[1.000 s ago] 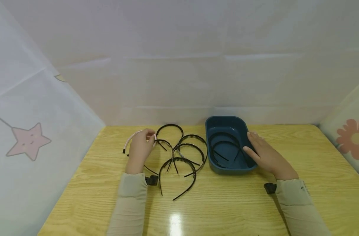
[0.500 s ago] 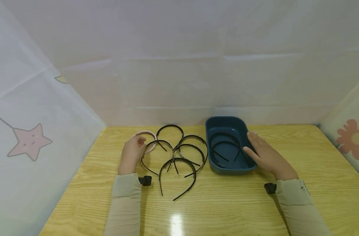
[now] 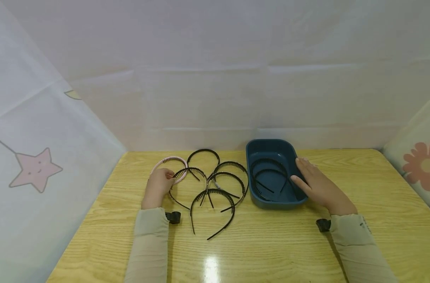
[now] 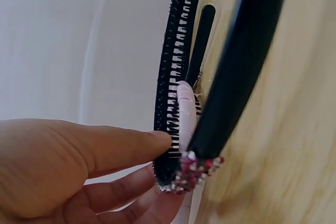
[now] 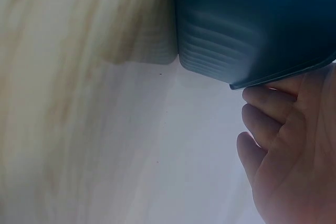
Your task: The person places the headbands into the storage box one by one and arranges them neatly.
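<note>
In the head view my left hand (image 3: 157,185) is at the left edge of a cluster of hair hoops. Its thumb and fingers pinch a black toothed headband (image 3: 192,169), which has red and clear rhinestones (image 4: 188,174) where I grip it in the left wrist view. Behind this one lies a pink headband (image 3: 179,158), partly covered by the hand and the black band. My right hand (image 3: 324,192) rests with extended fingers on the right rim of a dark blue bin (image 3: 280,205), thumb over its edge. Inside the bin are black headbands (image 3: 269,160).
Several more black headbands overlap on the wooden table (image 3: 264,247) between the left hand and the bin, one headband (image 3: 213,191) closest to the front. A pale cloth backdrop (image 3: 208,98) rises behind the table's far edge.
My left hand let go of the pink headband, which now lies flat on the table. It moved toward me and left, and has taken hold of the black headband. The right hand stays put.
</note>
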Motion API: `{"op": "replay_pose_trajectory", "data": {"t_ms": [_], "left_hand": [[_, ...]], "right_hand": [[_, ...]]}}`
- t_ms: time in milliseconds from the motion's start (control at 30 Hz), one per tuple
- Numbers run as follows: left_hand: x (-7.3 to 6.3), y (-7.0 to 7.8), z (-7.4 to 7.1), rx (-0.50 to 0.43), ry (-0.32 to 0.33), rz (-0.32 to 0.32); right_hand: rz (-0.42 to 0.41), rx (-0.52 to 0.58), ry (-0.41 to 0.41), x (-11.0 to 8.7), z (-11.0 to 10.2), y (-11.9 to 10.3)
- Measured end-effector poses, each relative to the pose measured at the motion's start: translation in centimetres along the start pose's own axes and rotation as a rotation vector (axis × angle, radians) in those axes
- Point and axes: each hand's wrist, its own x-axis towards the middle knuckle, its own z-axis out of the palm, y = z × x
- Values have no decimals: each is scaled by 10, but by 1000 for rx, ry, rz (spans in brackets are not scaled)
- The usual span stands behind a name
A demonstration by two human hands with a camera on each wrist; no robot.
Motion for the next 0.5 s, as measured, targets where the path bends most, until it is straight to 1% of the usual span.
{"op": "replay_pose_trajectory", "data": {"t_ms": [200,500], "left_hand": [[0,-3,0,-24,0,-5],[2,-3,0,-28,16,16]], "right_hand": [[2,-9,0,0,0,-3],[-7,0,4,-2,-2,-4]]}}
